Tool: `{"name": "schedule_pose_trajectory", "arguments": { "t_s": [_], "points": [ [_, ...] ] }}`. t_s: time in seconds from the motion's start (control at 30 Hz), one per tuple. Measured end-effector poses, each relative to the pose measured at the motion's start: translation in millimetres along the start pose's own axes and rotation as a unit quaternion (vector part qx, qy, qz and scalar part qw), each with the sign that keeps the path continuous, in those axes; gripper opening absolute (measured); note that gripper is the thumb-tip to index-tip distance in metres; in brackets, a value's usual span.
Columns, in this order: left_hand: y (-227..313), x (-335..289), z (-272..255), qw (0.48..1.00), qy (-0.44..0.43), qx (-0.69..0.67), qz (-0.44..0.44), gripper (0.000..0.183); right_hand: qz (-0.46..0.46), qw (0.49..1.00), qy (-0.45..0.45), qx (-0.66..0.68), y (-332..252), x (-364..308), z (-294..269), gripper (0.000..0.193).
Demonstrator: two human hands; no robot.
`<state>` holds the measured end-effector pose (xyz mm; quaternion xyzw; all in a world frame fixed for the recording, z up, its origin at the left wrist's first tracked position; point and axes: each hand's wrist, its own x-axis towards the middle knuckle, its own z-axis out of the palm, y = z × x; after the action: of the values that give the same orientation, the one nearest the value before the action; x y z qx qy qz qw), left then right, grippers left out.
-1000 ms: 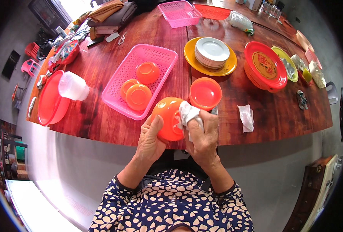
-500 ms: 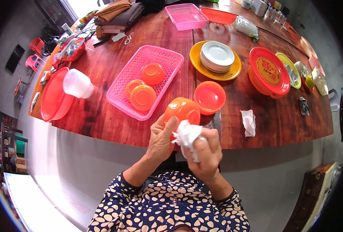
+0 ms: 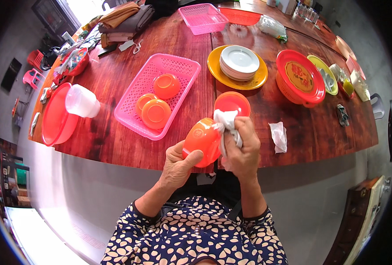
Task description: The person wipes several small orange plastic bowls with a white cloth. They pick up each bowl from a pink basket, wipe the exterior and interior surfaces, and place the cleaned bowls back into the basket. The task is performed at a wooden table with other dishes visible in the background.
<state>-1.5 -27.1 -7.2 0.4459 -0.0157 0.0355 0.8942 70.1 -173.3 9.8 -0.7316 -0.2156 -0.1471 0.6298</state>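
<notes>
An orange bowl (image 3: 201,143) is tilted on its side above the table's near edge, its base turned up and away from me. My left hand (image 3: 178,165) grips its rim, thumb across the lower part. Bunched in my right hand (image 3: 242,152) is a crumpled white tissue (image 3: 226,121), pressed against the bowl's right side. Just behind it another orange bowl (image 3: 233,102) stands upright on the table, partly hidden by the tissue. Several orange bowls (image 3: 156,114) lie upside down in the pink basket (image 3: 122,112) to the left.
Stacked white plates (image 3: 239,62) rest on a yellow plate (image 3: 260,80) beyond the bowls. At right are a red lidded basket (image 3: 289,90) and a flat tissue (image 3: 278,138). A red basin (image 3: 57,119) and translucent containers (image 3: 82,102) stand at left. Folded cloths (image 3: 129,22) lie far left.
The tissue has moved from the near side of the bowl up to its right edge. The held bowl has tilted and shifted slightly left and nearer. The whole view has shifted a little.
</notes>
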Motion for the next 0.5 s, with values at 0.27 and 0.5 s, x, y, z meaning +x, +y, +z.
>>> {"name": "schedule_pose_trajectory", "arguments": {
  "t_s": [0.27,0.5],
  "points": [
    [-0.8,-6.7,-14.0,0.985,-0.028,0.170,0.013,0.035,-0.223,0.958,-0.086,-0.159,-34.9,-5.6,5.6,0.034],
    [6.6,-13.0,-12.9,0.971,-0.101,0.215,0.029,0.035,0.109,0.956,-0.126,0.240,1.7,12.8,-0.8,0.018]
  ]
}}
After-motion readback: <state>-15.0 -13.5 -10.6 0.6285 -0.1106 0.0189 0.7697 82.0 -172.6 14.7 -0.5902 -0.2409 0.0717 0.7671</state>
